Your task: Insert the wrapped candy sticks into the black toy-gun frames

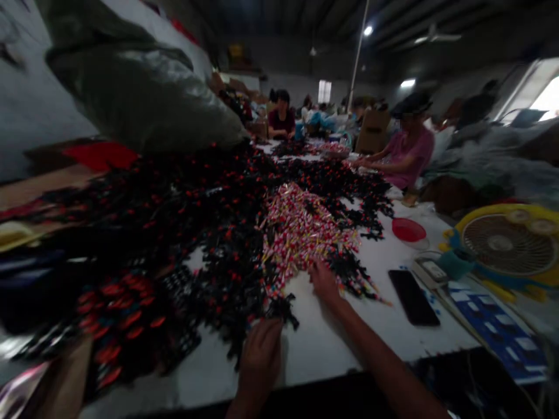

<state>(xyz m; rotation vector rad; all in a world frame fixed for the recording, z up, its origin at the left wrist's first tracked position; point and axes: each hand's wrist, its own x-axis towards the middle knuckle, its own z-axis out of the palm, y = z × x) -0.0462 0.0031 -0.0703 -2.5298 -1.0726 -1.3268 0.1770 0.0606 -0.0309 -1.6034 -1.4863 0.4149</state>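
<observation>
1. The left hand curls beside small black, red-dotted pieces on the white tabletop; grip too blurred to tell;
2. right hand bends at the heaped pink-and-yellow pieces; grip likewise unclear.

Right hand at a pink-and-yellow pile, left hand by black pieces
</observation>
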